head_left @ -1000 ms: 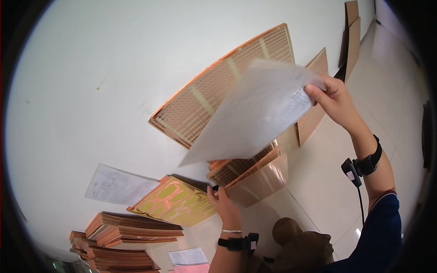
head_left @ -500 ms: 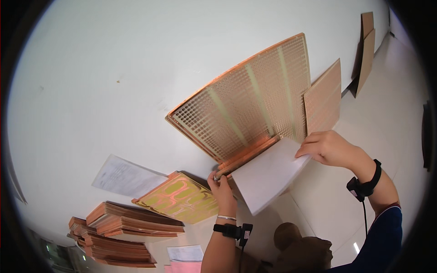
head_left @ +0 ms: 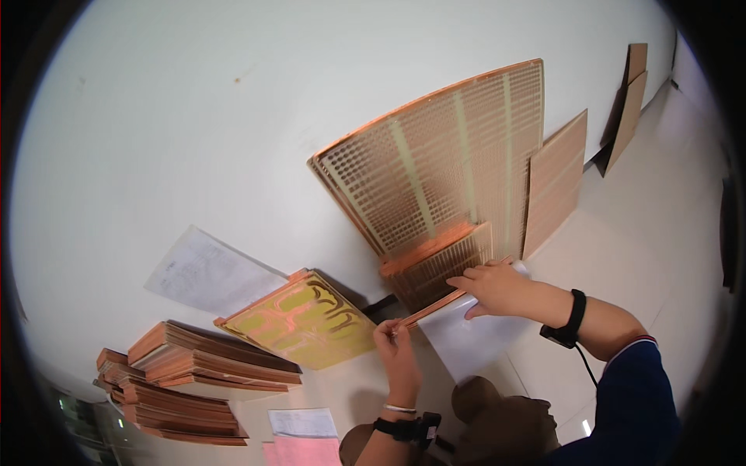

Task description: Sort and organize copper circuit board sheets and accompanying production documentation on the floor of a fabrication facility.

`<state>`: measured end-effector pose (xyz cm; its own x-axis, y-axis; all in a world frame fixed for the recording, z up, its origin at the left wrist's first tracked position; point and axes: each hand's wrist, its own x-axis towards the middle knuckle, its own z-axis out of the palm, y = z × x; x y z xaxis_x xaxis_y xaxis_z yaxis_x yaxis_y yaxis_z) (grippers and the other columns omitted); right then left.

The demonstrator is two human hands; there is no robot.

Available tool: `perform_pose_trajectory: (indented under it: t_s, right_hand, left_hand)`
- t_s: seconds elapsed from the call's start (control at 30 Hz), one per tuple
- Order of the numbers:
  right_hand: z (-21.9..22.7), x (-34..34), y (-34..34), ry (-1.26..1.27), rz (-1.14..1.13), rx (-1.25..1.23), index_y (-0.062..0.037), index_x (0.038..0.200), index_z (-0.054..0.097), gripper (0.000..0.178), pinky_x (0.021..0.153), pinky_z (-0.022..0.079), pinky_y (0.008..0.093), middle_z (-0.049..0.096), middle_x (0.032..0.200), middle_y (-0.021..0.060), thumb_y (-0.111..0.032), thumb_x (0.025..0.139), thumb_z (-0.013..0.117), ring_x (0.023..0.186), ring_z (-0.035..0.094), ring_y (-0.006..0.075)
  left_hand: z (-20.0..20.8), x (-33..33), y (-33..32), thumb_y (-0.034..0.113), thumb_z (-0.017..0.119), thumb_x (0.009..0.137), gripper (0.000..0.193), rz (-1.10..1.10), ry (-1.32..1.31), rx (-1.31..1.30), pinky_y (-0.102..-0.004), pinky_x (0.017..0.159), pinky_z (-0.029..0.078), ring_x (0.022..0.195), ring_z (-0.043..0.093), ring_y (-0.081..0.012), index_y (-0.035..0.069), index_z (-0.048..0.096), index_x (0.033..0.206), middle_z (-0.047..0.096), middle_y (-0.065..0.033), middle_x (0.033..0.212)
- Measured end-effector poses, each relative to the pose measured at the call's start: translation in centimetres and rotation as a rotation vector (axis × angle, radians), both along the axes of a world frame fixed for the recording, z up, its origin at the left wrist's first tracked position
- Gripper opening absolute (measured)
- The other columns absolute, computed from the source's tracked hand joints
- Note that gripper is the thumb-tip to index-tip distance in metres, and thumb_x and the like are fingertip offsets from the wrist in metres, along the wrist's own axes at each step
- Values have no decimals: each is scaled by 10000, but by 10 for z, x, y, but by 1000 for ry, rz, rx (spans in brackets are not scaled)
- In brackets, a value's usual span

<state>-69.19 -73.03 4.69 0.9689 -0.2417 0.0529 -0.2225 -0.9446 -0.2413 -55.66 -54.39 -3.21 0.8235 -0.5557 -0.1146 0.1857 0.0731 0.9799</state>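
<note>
Small copper panels (head_left: 444, 270) lean against large copper circuit panels (head_left: 447, 155) with a grid of dots. Nearer to me, a thin copper-edged panel (head_left: 435, 308) is tilted away from them, with a white sheet (head_left: 474, 334) over its near face. My left hand (head_left: 398, 361) pinches this panel's left corner, fingertips closed. Along its top edge, my right hand (head_left: 497, 290) is curled over, fingers on the far side and thumb against the white sheet. The panel's lower part is hidden behind the sheet.
A yellow-and-copper patterned panel (head_left: 307, 326) leans at the left, a printed sheet (head_left: 214, 264) behind it. Stacks of copper panels (head_left: 210, 361) stand further left. Pink and white papers (head_left: 303, 435) lie low. Brown boards (head_left: 625, 116) lean on the wall at far right.
The copper-edged panel has come away from the small panels toward me, opening a gap. My right hand has moved left and down from the sheet's right corner onto the top edge.
</note>
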Motion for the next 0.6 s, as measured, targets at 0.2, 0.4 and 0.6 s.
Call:
perform_pose_trajectory:
  t_s: [0.2, 0.4, 0.6]
  right_hand:
    - [-34, -12, 41, 152, -65, -60, -149, 970, 637, 328, 720, 480, 376, 582, 895, 58, -257, 666, 693, 897, 590, 244]
    - [-38, -35, 94, 220, -224, -146, -203, 912, 654, 217, 633, 481, 394, 615, 810, 51, -168, 701, 616, 809, 613, 250]
    - [-71, -52, 157, 119, -348, -148, -188, 927, 626, 199, 660, 486, 389, 634, 788, 49, -156, 748, 547, 795, 618, 240]
  left_hand:
    - [28, 38, 111, 88, 457, 901, 263, -238, -251, 104, -247, 899, 362, 1041, 477, -131, 29, 443, 1157, 515, -85, 1133]
    - [58, 48, 215, 78, 468, 895, 181, -189, 33, 111, -314, 894, 419, 993, 534, -163, 11, 524, 1054, 568, -84, 1040]
    - [32, 47, 271, 94, 450, 905, 148, -325, 228, 11, -311, 835, 449, 946, 548, -169, 28, 514, 1021, 564, -81, 1005]
